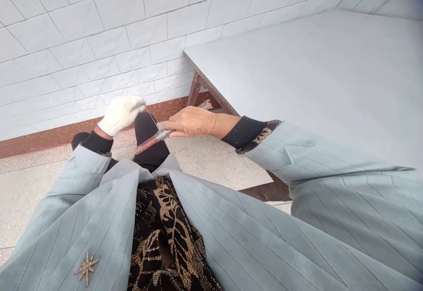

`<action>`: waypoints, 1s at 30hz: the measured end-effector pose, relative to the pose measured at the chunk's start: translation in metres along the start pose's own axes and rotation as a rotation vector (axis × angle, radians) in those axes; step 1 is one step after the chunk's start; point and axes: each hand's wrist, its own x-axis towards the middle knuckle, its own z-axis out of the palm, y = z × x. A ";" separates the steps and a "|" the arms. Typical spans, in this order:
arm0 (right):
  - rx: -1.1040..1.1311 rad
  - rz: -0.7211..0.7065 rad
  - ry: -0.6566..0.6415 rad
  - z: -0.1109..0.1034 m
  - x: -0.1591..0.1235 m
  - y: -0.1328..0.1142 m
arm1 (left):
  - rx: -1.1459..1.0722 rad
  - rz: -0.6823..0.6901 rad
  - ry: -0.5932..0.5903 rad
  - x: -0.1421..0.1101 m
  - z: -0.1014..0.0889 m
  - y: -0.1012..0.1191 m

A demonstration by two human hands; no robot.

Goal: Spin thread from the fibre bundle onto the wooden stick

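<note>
My left hand (124,112) wears a white knitted glove and is closed, its fingertips pinching a thin pale thread (152,117). The thread runs taut, slanting down to a silvery winding (161,134) around the middle of a reddish-brown stick (147,144). Bare and closed, my right hand (190,122) grips the stick's right end. The stick's free end points down and left above my dark-trousered knee (150,150). The fingers of my right hand hide the stick's other end. I cannot tell whether the thread is string or wire.
A large pale tabletop (313,75) on brown wooden legs (194,89) fills the right side, close to my right arm. White wall tiles (109,40) rise ahead above a reddish skirting (29,143). A crumpled clear plastic piece (206,104) lies beneath the table.
</note>
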 end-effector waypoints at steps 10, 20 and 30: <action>0.083 0.546 0.083 -0.007 0.000 -0.003 | -0.621 -0.056 -0.287 -0.043 0.101 0.037; -0.067 0.499 -0.165 0.000 0.000 0.003 | 0.250 0.197 -0.119 -0.047 0.047 0.041; -0.030 -0.006 -0.108 0.003 -0.003 0.000 | -0.275 0.037 -0.108 -0.009 0.041 0.012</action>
